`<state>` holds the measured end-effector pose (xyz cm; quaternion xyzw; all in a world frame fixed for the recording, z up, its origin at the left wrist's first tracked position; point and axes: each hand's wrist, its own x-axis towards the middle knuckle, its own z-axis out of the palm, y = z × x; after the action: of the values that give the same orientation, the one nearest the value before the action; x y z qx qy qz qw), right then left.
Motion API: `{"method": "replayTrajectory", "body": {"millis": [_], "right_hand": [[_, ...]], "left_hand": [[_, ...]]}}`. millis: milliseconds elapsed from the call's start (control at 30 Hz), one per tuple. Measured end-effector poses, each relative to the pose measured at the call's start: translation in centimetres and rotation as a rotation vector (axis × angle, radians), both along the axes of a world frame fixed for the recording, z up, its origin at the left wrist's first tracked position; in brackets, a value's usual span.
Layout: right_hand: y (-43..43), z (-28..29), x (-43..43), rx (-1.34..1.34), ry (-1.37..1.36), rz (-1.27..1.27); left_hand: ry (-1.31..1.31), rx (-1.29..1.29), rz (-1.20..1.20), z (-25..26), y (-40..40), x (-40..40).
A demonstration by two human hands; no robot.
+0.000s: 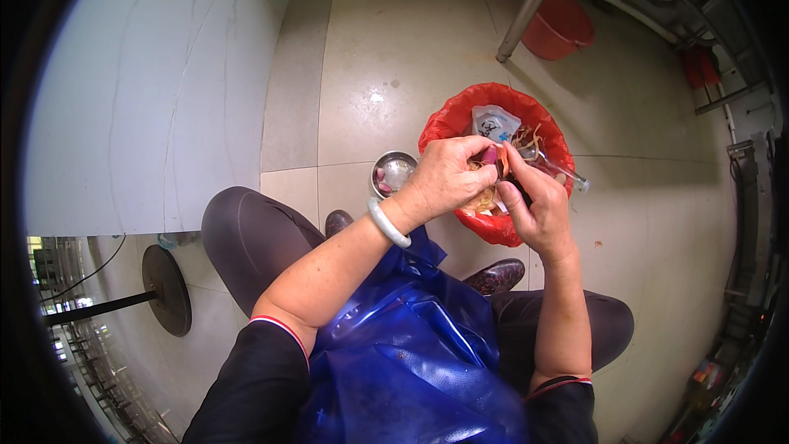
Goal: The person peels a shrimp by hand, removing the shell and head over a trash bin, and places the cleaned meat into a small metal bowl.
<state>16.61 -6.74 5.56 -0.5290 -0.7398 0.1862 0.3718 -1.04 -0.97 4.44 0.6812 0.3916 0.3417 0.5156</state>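
Over a bin lined with a red plastic bag point(453, 114), my left hand point(453, 176) pinches a small purple shallot point(489, 155) between thumb and fingers. Close beside it, my right hand point(537, 200) is curled around a small orange-and-dark object point(502, 162), perhaps a peeler or small knife, mostly hidden by the fingers. Inside the bin lie a white printed packet point(495, 123), dry peelings point(527, 137) and a clear glass bottle point(564, 174) whose neck pokes over the rim. Left of the bin, a round metal bowl point(394, 168) on the floor holds a few peeled shallots point(384, 187).
A red bucket point(558, 24) stands behind a metal rack leg point(530, 9). On the left rise a pale panel point(154, 92) and a round black stand base point(167, 290). A blue apron point(407, 357) covers my lap, with my shoes below the bin.
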Motion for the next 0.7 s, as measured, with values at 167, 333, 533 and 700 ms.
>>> {"method": "replayTrajectory", "body": {"millis": [167,333,533,700], "right_hand": [[0.2,0.4,0.0,0.122,-0.166,0.002],[0.2,0.4,0.2,0.086,-0.251,-0.011],[0.5,-2.7,0.3,-0.165,0.511,-0.003],[-0.1,-0.9,0.1,-0.494,0.868,-0.039]], "left_hand": [[0.033,-0.086,-0.041,0.4,0.2,-0.4],[-0.026,-0.314,-0.116,0.4,0.4,-0.7],[-0.284,-0.395,-0.153,-0.8,0.1,0.1],[-0.500,-0.524,-0.193,-1.0,0.1,0.2]]}}
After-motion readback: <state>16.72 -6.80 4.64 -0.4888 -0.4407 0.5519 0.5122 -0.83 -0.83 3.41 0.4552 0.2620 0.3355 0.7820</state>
